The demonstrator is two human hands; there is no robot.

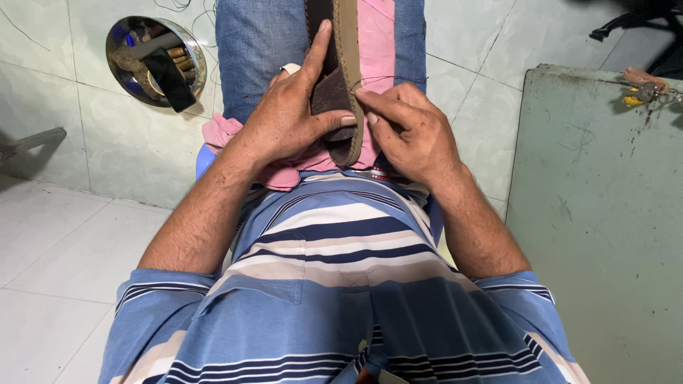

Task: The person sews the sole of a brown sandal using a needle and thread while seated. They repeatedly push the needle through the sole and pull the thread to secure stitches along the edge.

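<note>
Sandal [346,78] top cut off above

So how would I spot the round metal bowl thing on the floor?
Start at the person's blue jeans at the top, then look just left onto the pale tiled floor. There sits the round shiny metal bowl full of tools, with a dark phone leaning across it; nothing else there is round.

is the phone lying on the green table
No, the phone lies across the round metal tin on the floor, left of the knee, far from the table.
</note>
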